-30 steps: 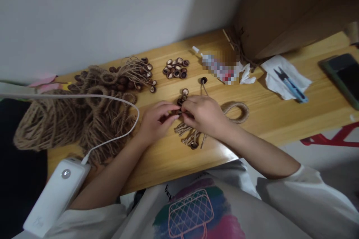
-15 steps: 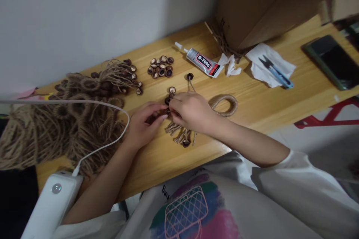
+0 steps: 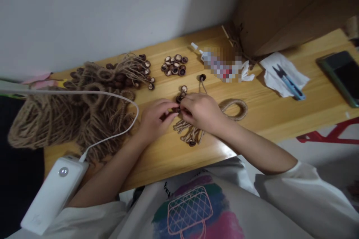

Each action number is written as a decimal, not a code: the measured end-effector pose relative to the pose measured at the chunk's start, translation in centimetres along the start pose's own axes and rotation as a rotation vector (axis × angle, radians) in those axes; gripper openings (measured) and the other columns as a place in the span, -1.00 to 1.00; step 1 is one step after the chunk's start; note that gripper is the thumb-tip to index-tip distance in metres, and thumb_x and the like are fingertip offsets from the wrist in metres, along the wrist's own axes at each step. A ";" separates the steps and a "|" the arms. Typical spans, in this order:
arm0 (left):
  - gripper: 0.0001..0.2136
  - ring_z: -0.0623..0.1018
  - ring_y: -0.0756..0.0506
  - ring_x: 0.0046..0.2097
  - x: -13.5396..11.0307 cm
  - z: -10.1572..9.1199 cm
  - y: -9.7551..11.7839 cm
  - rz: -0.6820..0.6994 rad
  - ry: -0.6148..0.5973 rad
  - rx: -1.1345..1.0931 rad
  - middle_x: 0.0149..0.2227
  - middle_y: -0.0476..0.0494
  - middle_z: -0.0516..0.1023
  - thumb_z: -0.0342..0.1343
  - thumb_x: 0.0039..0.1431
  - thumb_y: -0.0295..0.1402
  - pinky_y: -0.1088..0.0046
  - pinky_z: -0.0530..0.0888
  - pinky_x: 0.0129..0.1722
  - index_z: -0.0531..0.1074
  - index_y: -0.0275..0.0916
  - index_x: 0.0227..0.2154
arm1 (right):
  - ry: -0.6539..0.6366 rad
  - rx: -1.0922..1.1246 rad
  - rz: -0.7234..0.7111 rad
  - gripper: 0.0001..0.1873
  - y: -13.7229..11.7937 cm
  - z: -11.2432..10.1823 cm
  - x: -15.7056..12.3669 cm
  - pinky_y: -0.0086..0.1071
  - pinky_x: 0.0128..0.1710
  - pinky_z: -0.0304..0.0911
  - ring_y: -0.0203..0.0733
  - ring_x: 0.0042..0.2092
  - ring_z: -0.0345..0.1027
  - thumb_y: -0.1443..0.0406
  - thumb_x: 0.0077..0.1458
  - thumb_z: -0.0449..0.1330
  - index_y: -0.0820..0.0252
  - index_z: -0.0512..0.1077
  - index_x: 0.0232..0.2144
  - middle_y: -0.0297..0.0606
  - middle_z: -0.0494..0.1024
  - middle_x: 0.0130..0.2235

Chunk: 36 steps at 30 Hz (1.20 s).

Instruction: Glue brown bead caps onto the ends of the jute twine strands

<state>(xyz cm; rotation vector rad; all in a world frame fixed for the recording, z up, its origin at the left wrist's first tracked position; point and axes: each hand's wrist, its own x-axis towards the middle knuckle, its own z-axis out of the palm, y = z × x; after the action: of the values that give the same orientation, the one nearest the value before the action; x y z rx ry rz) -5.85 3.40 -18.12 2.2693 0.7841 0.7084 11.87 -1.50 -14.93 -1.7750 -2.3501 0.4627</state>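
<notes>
A jute cord ornament (image 3: 237, 109) with a wrapped loop and frayed tassel ends lies on the wooden table (image 3: 280, 115) in front of me. My left hand (image 3: 155, 119) and my right hand (image 3: 202, 112) meet over its middle, fingertips pinched together on a small brown nut-shell cap (image 3: 176, 109) at a cord end. More caps (image 3: 183, 89) sit just beyond my fingers, one (image 3: 202, 77) on a cord and another (image 3: 192, 142) at the tassel's near end.
A pile of jute ornaments (image 3: 84, 108) fills the left side, with a heap of loose shell caps (image 3: 174, 65) behind. A glue tube (image 3: 221, 65), snips (image 3: 288, 82) on tissue, a phone (image 3: 342, 74), a cardboard box (image 3: 286, 3) and a white power bank (image 3: 50, 194) with cable also show.
My hands stay pinched at the same spot on the ornament. Only the camera view has swung slightly left and then back.
</notes>
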 end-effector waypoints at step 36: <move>-0.82 0.56 -0.07 -0.23 -0.4 0.1 0.2 -0.063 -0.003 0.014 -0.21 -0.15 0.59 0.11 0.13 -0.51 0.41 0.50 -0.24 0.49 -0.25 -0.20 | 0.045 0.205 -0.011 -0.95 0.8 0.7 0.4 -0.44 -0.33 0.09 -0.22 -0.36 0.29 0.42 0.02 0.17 0.27 0.45 -0.43 -0.26 0.44 -0.43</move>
<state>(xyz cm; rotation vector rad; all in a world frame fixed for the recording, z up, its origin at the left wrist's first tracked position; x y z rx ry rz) -5.99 3.00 -18.12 2.2473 0.8583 0.6720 12.25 -1.03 -15.86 -1.6616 -2.1927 0.6299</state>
